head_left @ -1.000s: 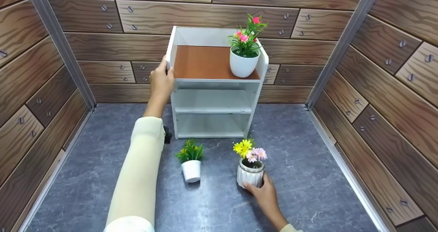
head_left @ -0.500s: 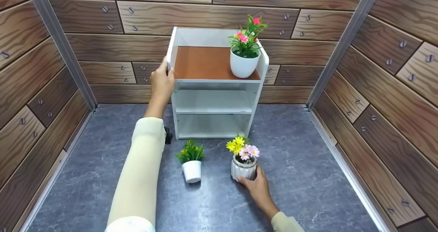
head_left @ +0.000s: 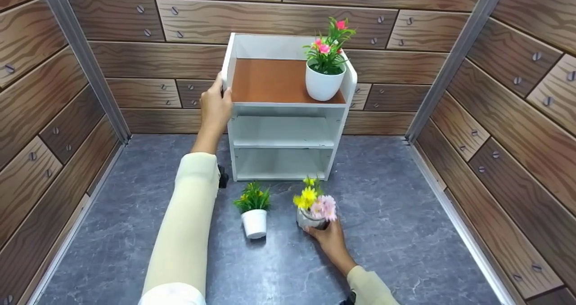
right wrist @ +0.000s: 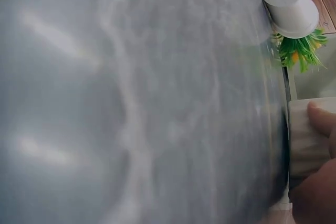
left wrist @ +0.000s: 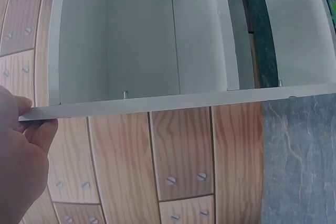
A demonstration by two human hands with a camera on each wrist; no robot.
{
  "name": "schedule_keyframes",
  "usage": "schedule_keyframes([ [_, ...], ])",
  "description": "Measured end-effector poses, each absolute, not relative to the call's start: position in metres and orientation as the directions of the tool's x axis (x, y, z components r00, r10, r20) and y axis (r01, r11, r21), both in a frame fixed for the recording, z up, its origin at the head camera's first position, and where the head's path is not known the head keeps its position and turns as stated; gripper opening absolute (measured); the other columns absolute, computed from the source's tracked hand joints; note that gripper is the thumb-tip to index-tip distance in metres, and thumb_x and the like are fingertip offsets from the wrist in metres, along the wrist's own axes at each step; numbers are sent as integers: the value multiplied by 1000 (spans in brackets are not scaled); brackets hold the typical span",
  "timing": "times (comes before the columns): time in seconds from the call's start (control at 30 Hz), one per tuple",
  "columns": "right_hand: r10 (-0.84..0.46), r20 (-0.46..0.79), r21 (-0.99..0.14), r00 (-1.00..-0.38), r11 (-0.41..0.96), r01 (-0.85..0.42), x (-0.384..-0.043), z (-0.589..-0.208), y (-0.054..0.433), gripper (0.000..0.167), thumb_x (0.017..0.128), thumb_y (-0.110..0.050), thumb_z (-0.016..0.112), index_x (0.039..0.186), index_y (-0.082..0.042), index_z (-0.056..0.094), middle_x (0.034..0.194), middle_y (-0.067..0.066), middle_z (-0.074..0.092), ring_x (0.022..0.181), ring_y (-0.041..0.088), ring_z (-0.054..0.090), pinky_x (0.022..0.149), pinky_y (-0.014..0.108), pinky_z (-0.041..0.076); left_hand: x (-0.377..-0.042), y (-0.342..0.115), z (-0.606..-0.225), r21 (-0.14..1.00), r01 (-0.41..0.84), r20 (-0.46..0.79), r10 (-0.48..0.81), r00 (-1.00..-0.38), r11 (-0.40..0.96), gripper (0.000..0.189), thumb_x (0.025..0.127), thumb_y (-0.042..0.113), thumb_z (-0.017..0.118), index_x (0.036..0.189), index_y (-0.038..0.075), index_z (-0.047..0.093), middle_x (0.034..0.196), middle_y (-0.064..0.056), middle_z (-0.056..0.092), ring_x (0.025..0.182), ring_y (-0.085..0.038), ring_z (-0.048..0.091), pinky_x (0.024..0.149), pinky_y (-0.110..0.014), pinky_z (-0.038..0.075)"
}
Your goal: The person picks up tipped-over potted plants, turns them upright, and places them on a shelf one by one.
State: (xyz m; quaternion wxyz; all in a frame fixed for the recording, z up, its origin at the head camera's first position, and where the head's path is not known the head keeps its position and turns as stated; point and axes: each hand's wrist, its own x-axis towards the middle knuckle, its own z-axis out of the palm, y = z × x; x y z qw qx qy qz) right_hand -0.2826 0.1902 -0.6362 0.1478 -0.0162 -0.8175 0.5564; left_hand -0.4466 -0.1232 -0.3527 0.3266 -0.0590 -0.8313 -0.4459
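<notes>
My left hand (head_left: 216, 106) grips the left side panel of a white shelf unit (head_left: 284, 147), thumb on the inner side, as the left wrist view also shows. Low in front of the unit, my right hand (head_left: 332, 241) holds a ribbed whitish flowerpot (head_left: 309, 220) with yellow and pink flowers, which lean toward the hand. In the right wrist view the fingers lie around the pot (right wrist: 304, 148). A small white pot (head_left: 255, 224) with a green, yellow-flowered plant lies tipped on the floor to the left. On the unit's brown top sits a white pot (head_left: 325, 82) with pink flowers.
Two shelf compartments face forward below the brown top (head_left: 270, 82). Wood-patterned walls (head_left: 148, 62) enclose the grey marbled floor (head_left: 396, 215) at the back and both sides. Metal strips run along the corners and wall bases.
My right hand has moved forward and left with the ribbed flowerpot, bringing it nearer the shelf unit, and the pot has tilted. The left hand keeps its grip on the side panel.
</notes>
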Motion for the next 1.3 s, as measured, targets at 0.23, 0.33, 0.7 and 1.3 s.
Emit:
schedule_keyframes([
  [0.23,192,248,-924,-950,342,-172,-281,-635,187,84,69,-1,89,142,3,47,138,20,59,133,29,51,114,38,35,-446,-123,-352,715,386,583,-191,-790,583,48,101,10,56,148,5,49,130,-25,64,120,-36,64,102,-48,49],
  [0.33,192,233,-929,-953,335,-159,-277,-630,186,83,69,3,88,141,5,47,138,21,58,133,31,51,115,42,35,-446,-124,-353,712,384,586,-197,-786,589,46,101,10,57,147,6,51,128,-25,66,117,-36,65,101,-49,49],
  [0.7,167,272,-919,-948,338,-204,-279,-622,196,94,72,-8,89,150,1,37,143,20,50,136,30,46,117,40,32,-445,-124,-353,705,375,588,-199,-784,602,46,101,10,57,147,8,51,127,-24,67,116,-38,65,100,-50,49],
  [1.3,194,253,-917,-948,361,-171,-288,-619,181,65,75,-12,88,129,3,57,124,16,67,119,27,61,106,40,45,-446,-126,-354,729,370,558,-187,-808,576,48,102,13,57,149,10,49,134,-22,64,122,-33,63,102,-46,50],
])
